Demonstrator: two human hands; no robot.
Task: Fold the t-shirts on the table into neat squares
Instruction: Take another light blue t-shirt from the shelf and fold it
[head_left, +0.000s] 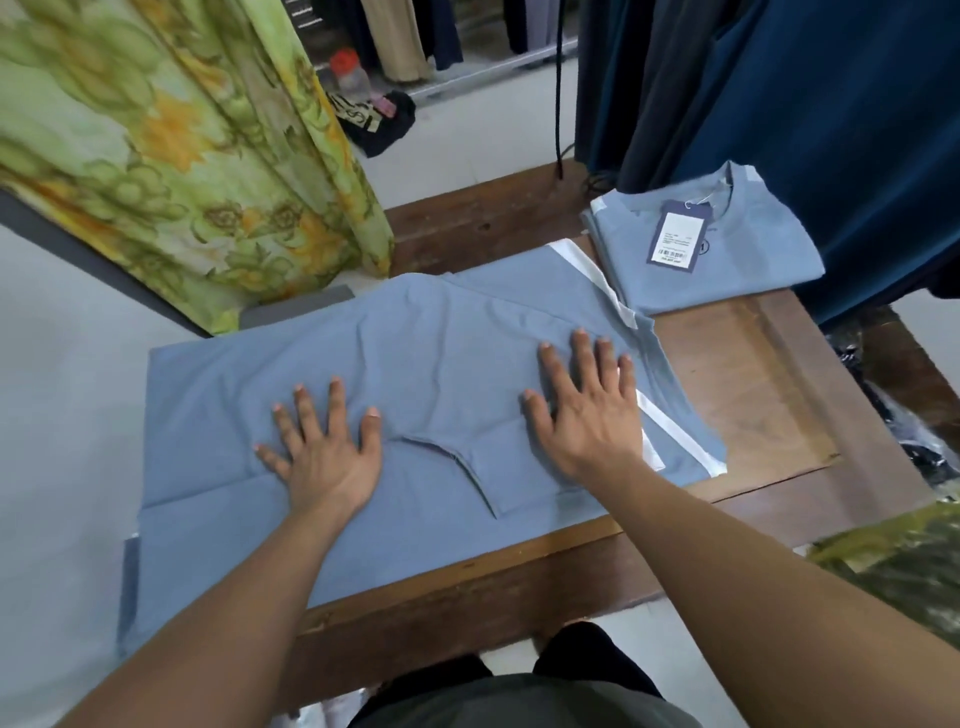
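A grey-blue t-shirt with white trim lies spread across the wooden table, its left part hanging over the table's edge. My left hand presses flat on it, fingers spread, left of a curved seam. My right hand lies flat on the cloth to the right, fingers straight, near the white stripe. A second grey-blue t-shirt, folded into a square with a price tag on top, sits at the table's far right corner.
A green and orange floral fabric hangs at the left, close to the table. Dark blue garments hang at the back right, over the folded shirt. A black bag and a red-capped bottle lie on the floor beyond.
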